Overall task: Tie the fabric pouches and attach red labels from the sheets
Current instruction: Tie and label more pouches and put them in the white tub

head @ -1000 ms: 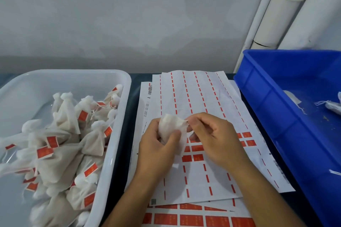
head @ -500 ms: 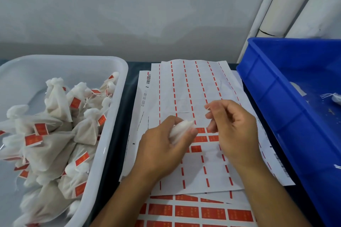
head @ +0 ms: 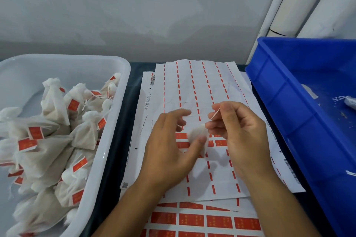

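Note:
A small white fabric pouch (head: 198, 134) hangs between my hands above the label sheets (head: 196, 86). My left hand (head: 169, 146) holds the pouch with thumb and curled fingers, its index finger stretched out. My right hand (head: 237, 131) pinches the pouch's thin string (head: 215, 114) at the fingertips, just right of the pouch neck. A few red labels (head: 182, 138) remain on the top sheet under the pouch. A fuller sheet of red labels (head: 204, 219) lies lower down, near me.
A white tub (head: 117, 113) on the left holds several tied pouches with red labels (head: 55, 136). A blue crate (head: 285, 90) stands on the right with a couple of loose pouches (head: 349, 101) inside. White pipes (head: 300, 2) run up the wall at the back right.
The view dipped and rose slightly. My right hand let go of the pouch body, lifted, and now pinches the string, drawn up and right. My left hand shifted its hold on the pouch.

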The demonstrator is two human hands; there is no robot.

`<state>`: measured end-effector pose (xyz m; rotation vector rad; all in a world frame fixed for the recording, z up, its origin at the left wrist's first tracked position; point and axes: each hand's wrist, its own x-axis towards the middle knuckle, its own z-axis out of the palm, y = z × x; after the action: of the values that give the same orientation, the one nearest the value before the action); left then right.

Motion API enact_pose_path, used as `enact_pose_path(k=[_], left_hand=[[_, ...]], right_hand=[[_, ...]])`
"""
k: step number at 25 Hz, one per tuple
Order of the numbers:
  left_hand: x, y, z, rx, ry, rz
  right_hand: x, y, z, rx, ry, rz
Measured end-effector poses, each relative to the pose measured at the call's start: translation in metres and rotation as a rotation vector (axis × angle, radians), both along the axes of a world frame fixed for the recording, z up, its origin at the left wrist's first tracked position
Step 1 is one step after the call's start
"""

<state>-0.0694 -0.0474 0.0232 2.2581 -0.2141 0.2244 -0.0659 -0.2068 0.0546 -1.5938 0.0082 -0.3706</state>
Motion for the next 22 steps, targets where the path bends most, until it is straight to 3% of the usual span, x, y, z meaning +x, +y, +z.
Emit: enact_pose_path(k=[2, 6, 11, 16, 18, 22], left_hand=[[0.001, -0.001, 0.004, -0.184, 0.080, 0.061], [0.001, 0.003, 0.010, -0.433, 0.562, -0.187], [0.008, 0.006, 0.006, -0.758, 0.705, -0.209], [0.010, 0.017, 0.014, -1.142, 0.910, -0.310], [0.010, 0.020, 0.017, -1.204, 0.921, -0.317], [0.011, 0.017, 0.017, -1.253, 0.905, -0.138]], right_hand=[[-0.001, -0.001, 0.001, 0.005, -0.011, 0.020], [-0.005, 0.001, 0.001, -0.050, -0.047, 0.118], [-0.011, 0.009, -0.003, -0.164, -0.045, 0.357], [-0.012, 0.009, -0.010, -0.393, -0.032, 0.449], [-0.011, 0.009, -0.013, -0.512, -0.028, 0.468], [-0.007, 0.006, -0.016, -0.631, 0.000, 0.536]])
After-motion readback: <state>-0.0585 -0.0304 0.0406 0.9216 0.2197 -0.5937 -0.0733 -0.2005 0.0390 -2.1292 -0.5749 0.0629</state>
